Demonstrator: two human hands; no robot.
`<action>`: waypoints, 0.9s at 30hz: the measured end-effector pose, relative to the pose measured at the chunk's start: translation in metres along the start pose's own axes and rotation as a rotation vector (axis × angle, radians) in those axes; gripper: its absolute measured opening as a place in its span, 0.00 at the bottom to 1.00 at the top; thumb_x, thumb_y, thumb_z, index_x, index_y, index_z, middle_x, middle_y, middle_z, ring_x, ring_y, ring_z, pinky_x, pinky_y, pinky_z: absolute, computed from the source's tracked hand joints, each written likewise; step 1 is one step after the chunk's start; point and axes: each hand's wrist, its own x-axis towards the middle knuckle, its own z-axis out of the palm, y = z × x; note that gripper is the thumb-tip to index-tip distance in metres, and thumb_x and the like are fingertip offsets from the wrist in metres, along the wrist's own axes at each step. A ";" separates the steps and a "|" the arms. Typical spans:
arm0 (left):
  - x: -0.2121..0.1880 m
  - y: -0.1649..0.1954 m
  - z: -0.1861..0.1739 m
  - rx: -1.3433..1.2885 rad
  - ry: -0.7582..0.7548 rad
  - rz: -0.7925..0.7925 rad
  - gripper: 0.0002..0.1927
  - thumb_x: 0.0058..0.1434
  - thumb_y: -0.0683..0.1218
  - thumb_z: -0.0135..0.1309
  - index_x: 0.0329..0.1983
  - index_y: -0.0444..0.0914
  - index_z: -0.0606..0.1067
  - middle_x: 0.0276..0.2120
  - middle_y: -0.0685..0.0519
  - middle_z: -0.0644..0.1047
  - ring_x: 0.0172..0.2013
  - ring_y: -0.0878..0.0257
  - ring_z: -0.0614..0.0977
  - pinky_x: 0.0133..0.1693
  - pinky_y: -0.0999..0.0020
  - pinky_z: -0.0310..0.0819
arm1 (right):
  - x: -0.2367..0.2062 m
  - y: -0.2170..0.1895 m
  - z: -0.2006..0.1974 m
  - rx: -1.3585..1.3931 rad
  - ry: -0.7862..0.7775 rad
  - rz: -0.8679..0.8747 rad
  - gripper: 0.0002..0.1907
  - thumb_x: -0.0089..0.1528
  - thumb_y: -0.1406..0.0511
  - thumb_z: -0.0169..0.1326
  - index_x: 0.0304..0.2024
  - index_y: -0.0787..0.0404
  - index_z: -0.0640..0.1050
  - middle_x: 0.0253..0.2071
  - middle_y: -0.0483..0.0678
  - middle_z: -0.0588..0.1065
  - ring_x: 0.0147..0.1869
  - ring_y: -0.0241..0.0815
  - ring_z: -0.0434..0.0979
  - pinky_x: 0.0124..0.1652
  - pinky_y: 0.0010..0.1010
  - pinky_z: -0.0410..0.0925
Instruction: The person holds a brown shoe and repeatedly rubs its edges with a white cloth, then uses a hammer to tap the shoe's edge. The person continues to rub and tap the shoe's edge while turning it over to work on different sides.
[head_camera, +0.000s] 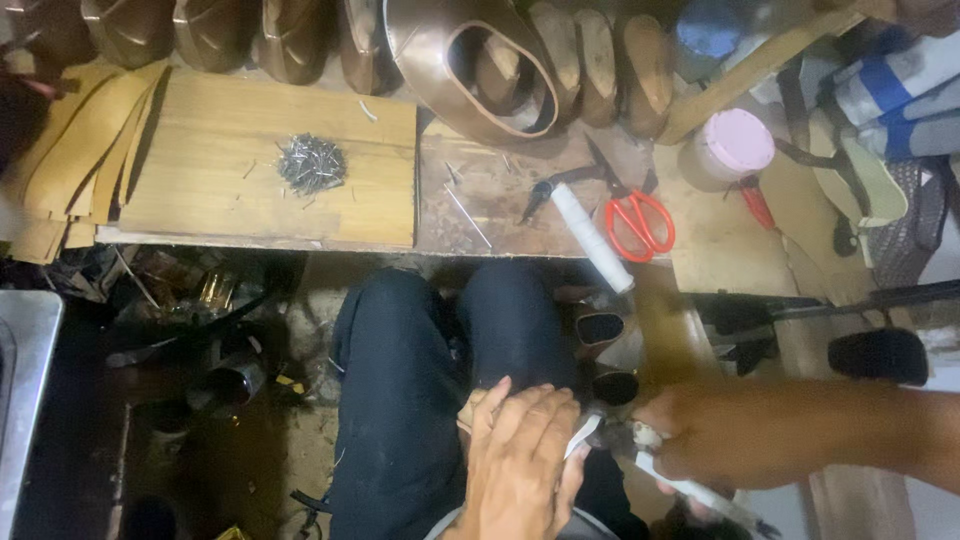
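A scarred wooden workbench (500, 215) runs across the top of the view, and on its left part lies a pale wooden board (230, 195) with a small heap of nails (311, 164) on it. Along the back edge stands a row of brown shoe pieces (300, 40), the biggest a bronze-coloured upper (470, 65) with its opening turned towards us. To the right on the bench lie red-handled scissors (638, 222), a white tube-like thing (592, 238) slanting down off the edge, and a white jar with a pink lid (730, 148).

Below the bench the person sits with both knees in dark trousers (440, 370). Down on the right knee is the work itself: a tan, flat piece of material (476, 410), only a corner of which shows.

The left hand (520, 460) lies flat over that tan piece, fingers together and stretched forward, pressing it to the lap, so most of the piece is hidden under the palm. The right hand (715, 430) comes in from the right, just beside the left hand's fingertips, closed around a slim white-handled tool (690, 488) whose tip I cannot make out. A white strip (582, 436) shows between the two hands, touching the left fingers. What lies right under the right hand's fingers is blurred.
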 end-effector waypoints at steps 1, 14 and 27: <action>-0.003 0.010 0.012 0.007 0.004 0.007 0.24 0.58 0.46 0.58 0.56 0.32 0.76 0.55 0.44 0.78 0.60 0.50 0.76 0.66 0.44 0.55 | -0.006 0.007 0.003 0.001 -0.015 0.032 0.11 0.61 0.62 0.47 0.37 0.61 0.77 0.26 0.42 0.78 0.33 0.36 0.81 0.37 0.31 0.73; -0.019 -0.157 0.017 -0.048 -0.001 -0.148 0.19 0.57 0.43 0.61 0.52 0.35 0.77 0.50 0.46 0.80 0.55 0.50 0.79 0.63 0.45 0.61 | 0.193 0.023 0.014 -0.187 0.657 -0.300 0.19 0.66 0.55 0.48 0.50 0.62 0.74 0.27 0.58 0.79 0.33 0.57 0.82 0.35 0.41 0.72; -0.001 -0.265 -0.012 -0.136 -0.237 -0.111 0.21 0.61 0.41 0.50 0.58 0.31 0.75 0.54 0.39 0.79 0.55 0.42 0.79 0.61 0.49 0.65 | 0.339 0.003 0.036 0.199 1.188 -0.528 0.10 0.62 0.65 0.54 0.43 0.64 0.77 0.31 0.59 0.79 0.32 0.60 0.81 0.32 0.42 0.72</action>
